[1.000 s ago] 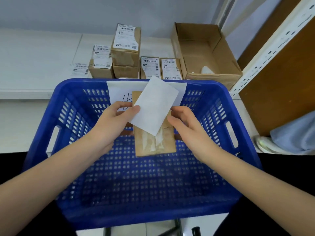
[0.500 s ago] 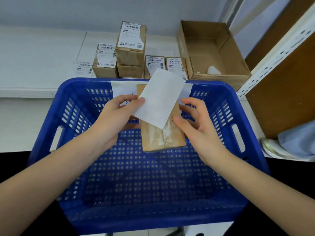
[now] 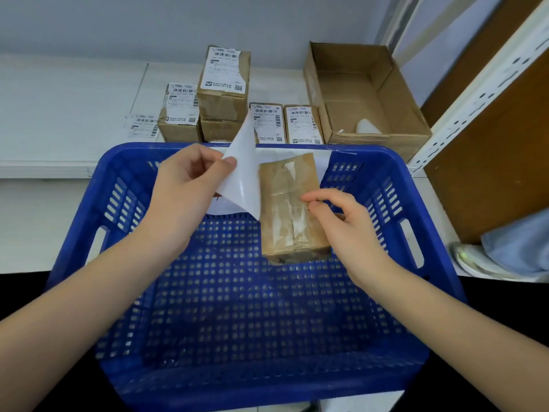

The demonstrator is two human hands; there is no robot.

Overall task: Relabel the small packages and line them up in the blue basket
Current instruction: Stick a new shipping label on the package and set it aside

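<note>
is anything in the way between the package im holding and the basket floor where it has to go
Nothing visible does. The right hand holds the brown package over the blue basket, whose perforated floor beneath it shows bare. The white label, pinched by the left hand, hangs beside the package, not under it.

Person: two bare forearms entered frame from the bottom corners, no sleeves visible up to the frame edges. Left hand (image 3: 190, 191) and right hand (image 3: 341, 224) were bare: no gloves, rings, watch or wristband seen. Fingernails short, unpainted where visible. No marks or tattoos visible. Rest of the body lay out of frame
</note>
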